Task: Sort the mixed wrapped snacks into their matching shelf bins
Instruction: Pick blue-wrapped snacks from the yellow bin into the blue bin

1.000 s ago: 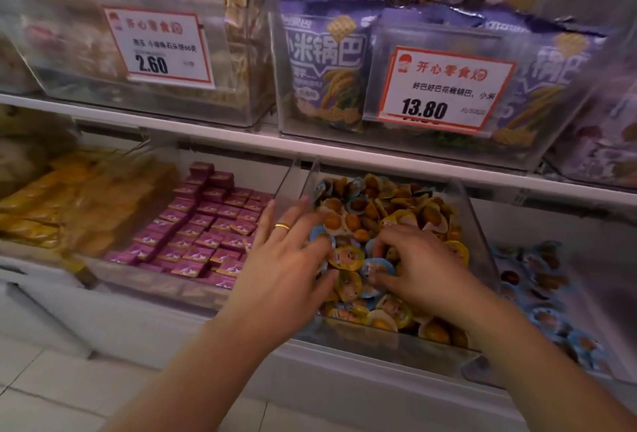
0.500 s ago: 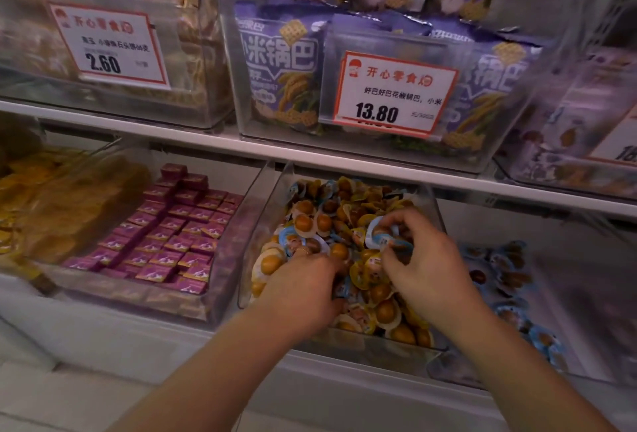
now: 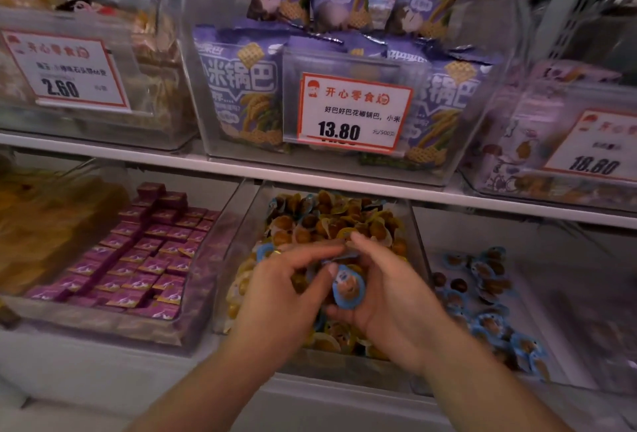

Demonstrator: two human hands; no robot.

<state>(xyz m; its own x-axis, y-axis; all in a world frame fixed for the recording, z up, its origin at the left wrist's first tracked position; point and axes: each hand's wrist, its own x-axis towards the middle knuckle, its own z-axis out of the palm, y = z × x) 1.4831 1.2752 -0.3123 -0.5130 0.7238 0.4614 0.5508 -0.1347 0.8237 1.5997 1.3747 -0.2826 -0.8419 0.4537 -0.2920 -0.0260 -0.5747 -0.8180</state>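
Note:
The middle clear bin (image 3: 418,245) on the lower shelf holds a heap of yellow-wrapped round snacks (image 3: 331,221) with some blue-wrapped ones mixed in. Both my hands are together over the front of this heap. My right hand (image 3: 396,300) cups a blue-wrapped snack (image 3: 348,288) in its curled fingers. My left hand (image 3: 282,290) reaches across, its thumb on that snack's upper edge and its fingers pinching over it. The bin to the right holds loose blue-wrapped snacks (image 3: 482,297).
Purple boxed snacks (image 3: 148,259) fill the bin to the left, and yellow packets (image 3: 44,224) lie further left. The upper shelf (image 3: 310,173) overhangs the bins, carrying purple bags (image 3: 241,87) and price cards (image 3: 351,111). White floor shows at the lower left.
My hands have come together and lifted toward the front of the heap. The right hand now shows a blue-wrapped snack in its palm, and the left hand has moved onto it.

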